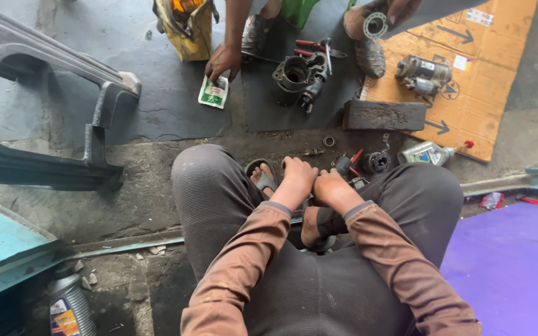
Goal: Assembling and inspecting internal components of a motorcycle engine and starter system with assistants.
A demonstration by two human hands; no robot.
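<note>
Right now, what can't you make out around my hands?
Head view:
- Left hand and right hand: their backs hide the palms and fingers, so any grip is unseen.
- Small parts beyond them: too small to identify.
- Co-worker's hand: arm cut off by the top edge.

A small green-and-white sachet (213, 93) is pinned to the floor up top, a flattened brown cardboard box (468, 74) with white stickers is spread right.
</note>
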